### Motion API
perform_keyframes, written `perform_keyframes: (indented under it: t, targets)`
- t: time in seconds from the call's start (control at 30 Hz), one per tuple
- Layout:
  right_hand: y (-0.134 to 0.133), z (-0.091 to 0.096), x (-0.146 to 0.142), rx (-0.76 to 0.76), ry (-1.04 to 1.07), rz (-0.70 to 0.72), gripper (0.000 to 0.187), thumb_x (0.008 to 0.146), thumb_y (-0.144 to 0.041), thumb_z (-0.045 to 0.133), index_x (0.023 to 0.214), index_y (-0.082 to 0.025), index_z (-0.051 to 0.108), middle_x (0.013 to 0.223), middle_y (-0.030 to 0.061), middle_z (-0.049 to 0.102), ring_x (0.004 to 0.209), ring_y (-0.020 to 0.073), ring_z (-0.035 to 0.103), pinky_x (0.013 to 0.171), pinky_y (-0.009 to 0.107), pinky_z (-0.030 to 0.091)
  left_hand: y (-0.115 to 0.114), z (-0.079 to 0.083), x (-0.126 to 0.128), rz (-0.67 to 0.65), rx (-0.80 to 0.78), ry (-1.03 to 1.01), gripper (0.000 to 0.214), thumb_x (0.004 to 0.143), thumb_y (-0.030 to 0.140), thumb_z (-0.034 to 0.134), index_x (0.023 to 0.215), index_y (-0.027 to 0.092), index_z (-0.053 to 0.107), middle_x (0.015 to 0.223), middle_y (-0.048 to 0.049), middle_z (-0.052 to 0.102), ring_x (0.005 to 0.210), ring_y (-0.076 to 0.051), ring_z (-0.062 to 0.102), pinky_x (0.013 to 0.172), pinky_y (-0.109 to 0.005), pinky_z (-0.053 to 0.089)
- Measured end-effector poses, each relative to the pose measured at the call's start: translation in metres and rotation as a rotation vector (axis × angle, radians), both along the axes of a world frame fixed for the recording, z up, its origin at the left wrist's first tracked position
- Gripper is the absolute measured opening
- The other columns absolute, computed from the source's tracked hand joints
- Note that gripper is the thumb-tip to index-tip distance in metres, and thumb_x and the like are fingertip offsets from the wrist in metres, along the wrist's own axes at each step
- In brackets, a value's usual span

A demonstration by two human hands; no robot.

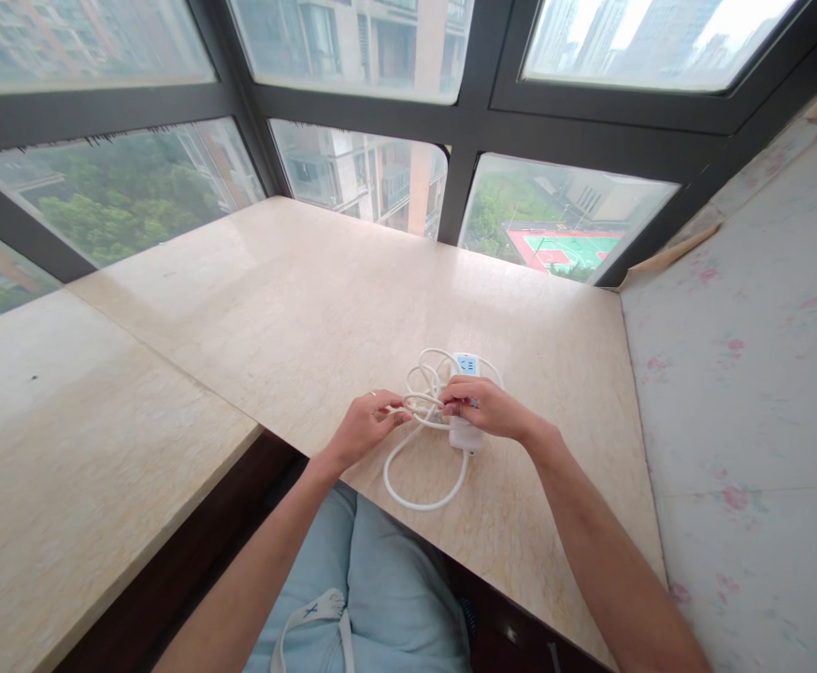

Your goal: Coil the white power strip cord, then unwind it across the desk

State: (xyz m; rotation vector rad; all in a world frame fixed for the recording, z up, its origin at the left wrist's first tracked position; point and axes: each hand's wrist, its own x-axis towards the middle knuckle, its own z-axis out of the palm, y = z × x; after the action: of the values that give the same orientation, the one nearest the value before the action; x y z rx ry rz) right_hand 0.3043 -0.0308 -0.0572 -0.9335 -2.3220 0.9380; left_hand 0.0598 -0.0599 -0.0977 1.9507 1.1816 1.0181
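A white power strip (pixel 465 436) with blue socket faces lies on the stone-look counter (pixel 352 299), its long side pointing away from me. Its white cord (pixel 426 508) leaves the near end, makes a wide loop toward the counter's edge and gathers in several loose coils at the strip's left. My left hand (pixel 366 428) is closed at the left side of the coils, thumb and fingers pinching the cord. From the right, my right hand (pixel 487 408) reaches across the strip and covers its middle. Its fingertips are closed on the cord's coils. The plug cannot be made out.
Windows with dark frames (pixel 475 131) border the counter's far side. A flower-patterned wall (pixel 738 402) rises along the right. At the left, the counter's front edge (pixel 170 533) angles around a dark recess, and my legs (pixel 380 579) are below the near edge.
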Motion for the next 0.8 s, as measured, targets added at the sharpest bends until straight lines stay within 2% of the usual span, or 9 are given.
perform_keyframes:
  t: [0.2,0.37,0.53,0.67,0.8]
  targets:
    - [0.0,0.001,0.001,0.01,-0.021,0.008,0.019,0.083,-0.009,0.052,0.075,-0.018,0.066,0.072,0.0011,0.058,0.069,0.013,0.051,0.068,0.025,0.039,-0.001,-0.002,0.007,0.046,0.061,-0.032,0.006,0.084,0.024,0.068,0.083,0.02,0.071,0.08,-0.0026,0.072,0.075,-0.015,0.066,0.069,-0.026,0.051]
    - [0.001,0.002,0.002,0.009,-0.03,0.017,0.022,0.078,-0.003,0.048,0.073,-0.018,0.064,0.069,-0.0003,0.057,0.068,0.0124,0.05,0.066,0.023,0.037,-0.003,0.002,0.013,0.136,0.137,-0.12,0.004,0.085,0.021,0.065,0.082,0.018,0.066,0.079,-0.0016,0.069,0.069,-0.013,0.059,0.065,-0.024,0.047]
    - [0.001,0.001,0.0,0.019,-0.031,0.049,0.025,0.075,0.0,0.046,0.072,-0.017,0.063,0.07,0.0002,0.059,0.069,0.0128,0.052,0.066,0.023,0.038,-0.005,0.002,0.019,0.169,0.155,-0.141,0.005,0.086,0.018,0.061,0.083,0.018,0.064,0.078,-0.0009,0.067,0.069,-0.013,0.058,0.066,-0.024,0.046]
    - [0.001,0.0,0.001,0.023,-0.069,0.039,0.023,0.076,-0.001,0.048,0.073,-0.017,0.065,0.074,0.0022,0.062,0.071,0.0137,0.054,0.067,0.024,0.039,-0.001,0.003,0.022,0.148,0.149,-0.122,0.005,0.087,0.017,0.06,0.087,0.018,0.065,0.08,-0.0021,0.069,0.071,-0.013,0.061,0.068,-0.024,0.047]
    - [0.002,-0.001,0.004,0.023,-0.079,0.049,0.021,0.078,-0.004,0.051,0.073,-0.017,0.066,0.073,0.0018,0.061,0.071,0.0138,0.054,0.068,0.024,0.04,0.002,0.004,0.021,0.048,0.289,-0.044,0.013,0.089,0.012,0.053,0.091,0.019,0.064,0.084,-0.0043,0.069,0.078,-0.015,0.062,0.073,-0.026,0.048]
